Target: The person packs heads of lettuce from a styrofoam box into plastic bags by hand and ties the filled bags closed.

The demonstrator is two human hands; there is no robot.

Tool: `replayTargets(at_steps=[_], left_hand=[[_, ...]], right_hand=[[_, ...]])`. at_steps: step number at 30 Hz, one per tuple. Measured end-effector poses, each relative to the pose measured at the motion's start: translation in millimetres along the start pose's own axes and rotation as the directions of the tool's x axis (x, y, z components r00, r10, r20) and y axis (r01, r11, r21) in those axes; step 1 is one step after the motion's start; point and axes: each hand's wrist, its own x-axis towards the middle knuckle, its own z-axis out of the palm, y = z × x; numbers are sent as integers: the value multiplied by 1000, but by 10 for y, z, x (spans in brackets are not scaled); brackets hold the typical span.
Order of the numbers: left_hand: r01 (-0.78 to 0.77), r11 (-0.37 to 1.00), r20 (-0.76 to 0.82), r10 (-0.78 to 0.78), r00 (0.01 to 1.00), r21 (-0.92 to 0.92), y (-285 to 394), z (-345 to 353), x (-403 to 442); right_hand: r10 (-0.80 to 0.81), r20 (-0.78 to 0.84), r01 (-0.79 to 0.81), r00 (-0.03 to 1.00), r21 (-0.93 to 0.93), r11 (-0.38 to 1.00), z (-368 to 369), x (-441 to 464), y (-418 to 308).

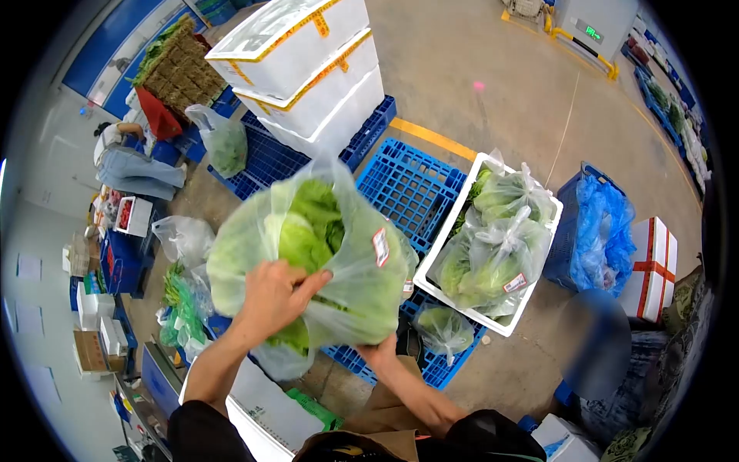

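A large clear plastic bag of lettuce is held up in front of me, its mouth partly open with green leaves showing. My left hand is closed on the near side of the film, thumb stretched to the right. Under the bag's lower right, my right hand grips its bottom; most of those fingers are hidden behind the bag. A white label with red print is stuck on the bag's right side. To the right stands a white foam box holding several bagged greens.
Blue plastic pallets lie on the floor ahead, one under stacked white foam boxes. A smaller bag of greens rests beside the foam box. Further right is a blue crate lined with blue plastic. Another person bends over at left.
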Motion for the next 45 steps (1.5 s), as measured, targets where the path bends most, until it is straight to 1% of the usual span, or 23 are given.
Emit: replayTargets(at_steps=[3,5,8,10,12,13,15,16,17,19,20,21,22,23,24,26,27,28,29,36,37,42,45], left_hand=[[-135,991,-124,137,983,26,-152,191,665],[-238,968,-101,245,964,75,-341,397,1162],[-301,949,68,296,953,93,-778,1029,1890],[-346,915,236,296,926,209,-1075,1649,2273],[-372,868,406,226,885,327,-1258,2410,2555],[-343,880,426,186,885,328,-1317,2804,2671],[-278,904,460,107,881,324,-1332,3465,2831],[-244,915,478,66,876,321,-1332,3732,2901],[-244,915,411,97,906,322,-1358,4016,2926],[-165,934,280,75,957,316,-1584,4485,3104],[-96,948,226,27,974,303,-1709,4658,3211],[-74,959,311,-15,950,273,-1708,4461,3289],[-85,936,97,55,994,340,-1855,4584,3247],[-49,967,128,17,992,252,-1787,4228,3182],[-64,917,-10,74,997,394,-1704,4097,2976],[66,998,181,-65,981,0,-1657,3885,2642],[102,995,394,-86,915,-18,-1602,3646,2393],[146,959,168,-107,980,-244,-1657,3840,1985],[164,901,165,-105,981,-402,-1658,3660,1572],[610,647,521,-361,773,-457,-1331,3129,-1349],[559,720,462,-364,809,-411,-1273,3284,-1797],[760,482,516,-558,650,-437,-788,3382,-3514],[768,401,418,-665,619,-499,-374,3564,-4522]], right_hand=[[-48,6,48,999,-161,986,207,739,-564],[-156,-270,4,950,-489,872,337,1129,-1043],[-359,-244,-6,901,-835,551,321,1226,-1507],[-314,-39,82,949,-928,364,30,1012,-1672],[-149,12,60,989,-945,321,-416,626,-1819],[-261,62,159,963,-915,370,-411,266,-1679],[-378,-152,-133,913,-988,78,-953,-300,-1713],[-344,-14,-36,939,-998,-59,-1721,-537,-1843],[-360,-153,-252,920,-935,-248,-1945,-882,-1881],[-441,-181,-290,879,-938,-192,-2494,-1504,-1829],[-374,-394,-481,839,-859,-173,-2037,-1655,-1748],[-336,-492,-558,803,-819,-132,-1914,-1702,-1687],[-299,-548,-595,781,-799,-87,-1942,-1726,-1644],[-259,-585,-613,768,-789,-35,-1953,-1695,-1617],[-220,-616,-629,756,-777,13,-1979,-1625,-1581],[-150,-651,-646,744,-758,85,-2034,-1431,-1539],[-131,-655,-645,745,-756,114,-2052,-1307,-1536],[-116,-656,-643,746,-754,135,-2058,-1194,-1581],[-116,-645,-629,755,-763,145,-2014,-1044,-1650],[-272,-269,-274,924,-962,20,-1012,197,-2166],[-263,-263,-285,928,-957,-48,-935,237,-2135],[-66,-239,-246,969,-889,-387,-980,288,-1492],[107,-84,-1,991,-789,-615,-1378,68,-694]])
